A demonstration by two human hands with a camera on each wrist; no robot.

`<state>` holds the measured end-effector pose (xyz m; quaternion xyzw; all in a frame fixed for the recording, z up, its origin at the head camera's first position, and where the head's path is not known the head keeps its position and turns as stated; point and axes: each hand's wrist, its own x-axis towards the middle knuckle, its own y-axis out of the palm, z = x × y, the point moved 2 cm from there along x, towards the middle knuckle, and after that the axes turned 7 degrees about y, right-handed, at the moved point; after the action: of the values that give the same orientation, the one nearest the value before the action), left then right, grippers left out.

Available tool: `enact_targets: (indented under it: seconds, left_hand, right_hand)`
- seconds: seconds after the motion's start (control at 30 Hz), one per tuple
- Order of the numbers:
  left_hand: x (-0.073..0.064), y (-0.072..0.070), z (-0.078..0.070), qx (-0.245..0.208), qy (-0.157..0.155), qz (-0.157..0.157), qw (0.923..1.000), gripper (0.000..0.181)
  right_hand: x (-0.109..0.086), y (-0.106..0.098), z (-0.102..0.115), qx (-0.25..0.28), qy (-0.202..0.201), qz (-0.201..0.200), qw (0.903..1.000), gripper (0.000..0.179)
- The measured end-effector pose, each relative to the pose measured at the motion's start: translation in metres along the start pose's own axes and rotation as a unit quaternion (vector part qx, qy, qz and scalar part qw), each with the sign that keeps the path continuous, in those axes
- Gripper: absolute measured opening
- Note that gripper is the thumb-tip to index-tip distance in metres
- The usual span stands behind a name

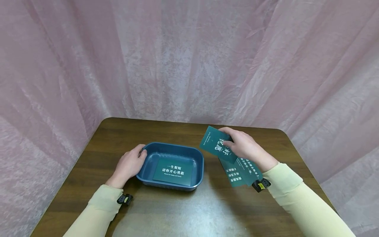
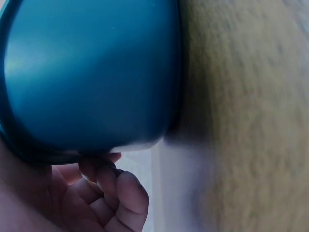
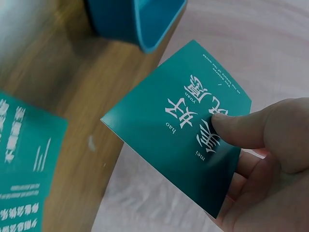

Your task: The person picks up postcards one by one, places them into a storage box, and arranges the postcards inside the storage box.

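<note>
My left hand (image 1: 129,165) grips the left end of a blue plastic tray (image 1: 174,150), its thumb at the rim and its curled fingers against the outer wall in the left wrist view. Inside the tray a dark green card (image 1: 173,164) with white lettering lies flat. To the right of the tray, my right hand (image 1: 245,144) pinches another green card (image 3: 145,116), thumb on the printed face and fingers behind. This card is held tilted above the table. Below it, overlapping green cards (image 1: 248,171) lie on the tabletop, partly hidden by the held card and the right wrist.
The brown wooden table (image 1: 165,217) has rounded far corners. Pink velvet curtains (image 1: 189,65) hang behind it and at both sides. A small black device (image 1: 261,185) is strapped at the right wrist, and a similar one (image 1: 124,199) at the left.
</note>
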<state>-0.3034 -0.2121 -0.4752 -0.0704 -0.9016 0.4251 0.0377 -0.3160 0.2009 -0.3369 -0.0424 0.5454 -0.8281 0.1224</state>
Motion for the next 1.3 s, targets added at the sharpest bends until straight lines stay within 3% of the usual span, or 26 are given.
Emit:
enact_targets:
  seconds: [0.37, 0.73, 1.03, 1.3]
  left_hand:
    - [0.000, 0.001, 0.001, -0.001, 0.004, -0.004, 1.0000, 0.050]
    - [0.001, 0.004, -0.001, -0.002, 0.007, -0.006, 1.0000, 0.049]
    - [0.000, 0.005, -0.001, -0.007, 0.010, -0.006, 0.9999, 0.049]
    - [0.002, 0.007, -0.004, -0.006, 0.010, -0.007, 0.9999, 0.049]
  right_hand:
    - [0.013, 0.022, 0.044, 0.007, -0.037, 0.038, 0.9986, 0.049]
    - [0.022, 0.062, 0.088, -0.013, -0.069, 0.099, 0.9927, 0.051]
    - [0.033, 0.088, 0.105, -0.016, -0.087, 0.146, 0.9852, 0.049]
    - [0.042, 0.110, 0.109, -0.029, -0.073, 0.210, 0.9746, 0.050]
